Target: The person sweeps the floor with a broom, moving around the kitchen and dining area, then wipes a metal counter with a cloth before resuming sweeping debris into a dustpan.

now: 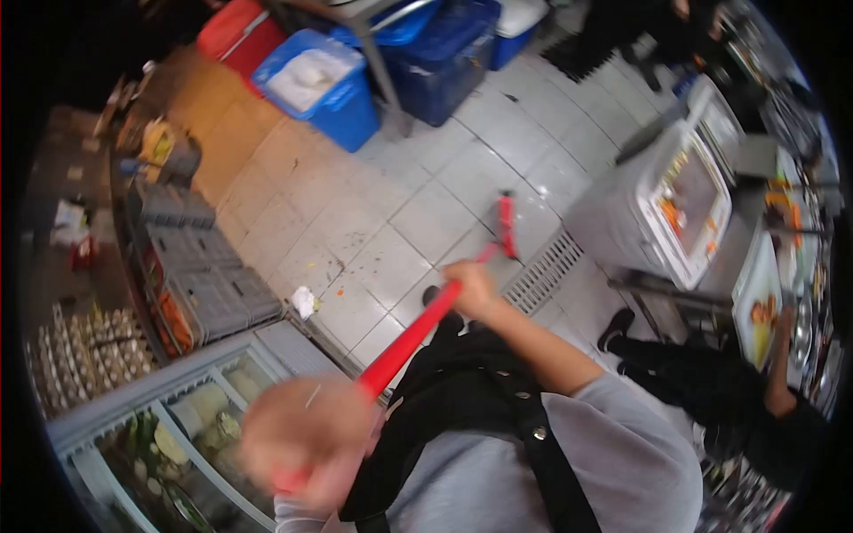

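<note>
A long red pole (409, 348) slants from the lower left up to a red squeegee-like head (506, 226) on the tiled floor, beside a slotted drain grate (542, 271). Low in the view and close to the camera, my left hand (311, 435) is wrapped round the pole's upper end, blurred by motion. Farther down the pole, my right hand (471, 289) is closed round it. The head rests on pale tiles (391, 253) with dark specks and orange bits. A crumpled white scrap (304, 302) lies on the floor to the left.
Blue bin (346, 120), red box (233, 40) and dark blue container (440, 71) stand at the top. Grey crates (213, 298) and a food-filled chiller (160, 426) are left. At right are a large grey bin (626, 218) and a person in black (746, 400); another person stands top right.
</note>
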Action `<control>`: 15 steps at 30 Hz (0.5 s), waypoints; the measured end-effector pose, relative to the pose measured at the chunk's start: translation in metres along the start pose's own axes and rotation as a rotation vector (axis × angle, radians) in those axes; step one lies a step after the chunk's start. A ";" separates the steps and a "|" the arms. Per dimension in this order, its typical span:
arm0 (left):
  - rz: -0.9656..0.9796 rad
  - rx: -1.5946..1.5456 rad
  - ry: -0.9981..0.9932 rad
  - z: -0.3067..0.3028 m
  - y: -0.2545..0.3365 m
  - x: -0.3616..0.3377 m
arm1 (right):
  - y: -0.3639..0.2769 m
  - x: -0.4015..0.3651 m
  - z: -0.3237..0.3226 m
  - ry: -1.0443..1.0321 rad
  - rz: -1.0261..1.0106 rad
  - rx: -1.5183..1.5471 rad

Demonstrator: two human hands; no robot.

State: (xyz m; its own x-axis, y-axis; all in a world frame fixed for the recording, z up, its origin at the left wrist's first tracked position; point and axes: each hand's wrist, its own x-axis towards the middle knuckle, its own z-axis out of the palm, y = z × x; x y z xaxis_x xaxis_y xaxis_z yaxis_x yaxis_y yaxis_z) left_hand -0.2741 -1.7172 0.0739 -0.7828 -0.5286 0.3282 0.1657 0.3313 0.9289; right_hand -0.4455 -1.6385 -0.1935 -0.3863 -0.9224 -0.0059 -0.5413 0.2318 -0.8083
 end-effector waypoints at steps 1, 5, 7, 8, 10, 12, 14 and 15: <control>-0.174 0.088 0.067 -0.008 -0.015 -0.001 | 0.022 0.003 0.001 -0.029 0.071 -0.059; -0.127 -0.097 0.098 -0.020 -0.103 -0.005 | 0.087 0.019 0.040 -0.151 0.147 -0.116; -0.120 -0.038 0.199 -0.038 -0.101 0.002 | 0.062 0.037 0.065 -0.116 0.121 -0.071; -0.124 -0.024 0.270 -0.054 -0.085 0.009 | 0.040 0.053 0.081 -0.134 0.075 -0.051; -0.048 -0.124 0.297 -0.063 -0.045 0.031 | 0.001 0.084 0.106 -0.135 -0.054 0.090; 0.050 -0.062 0.037 -0.069 -0.029 0.040 | -0.029 0.107 0.115 -0.177 -0.205 0.223; 0.359 -0.045 -0.100 -0.074 -0.028 0.050 | -0.051 0.124 0.115 -0.285 -0.219 0.278; 0.513 -0.036 -0.171 -0.077 -0.027 0.056 | -0.065 0.127 0.106 -0.265 -0.252 0.269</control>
State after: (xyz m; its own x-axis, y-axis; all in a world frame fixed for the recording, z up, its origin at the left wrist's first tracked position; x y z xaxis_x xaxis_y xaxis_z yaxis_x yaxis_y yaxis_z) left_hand -0.2762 -1.8158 0.0808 -0.6815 -0.1706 0.7117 0.5708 0.4846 0.6628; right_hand -0.3801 -1.8034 -0.2036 -0.0441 -0.9951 0.0881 -0.3673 -0.0659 -0.9278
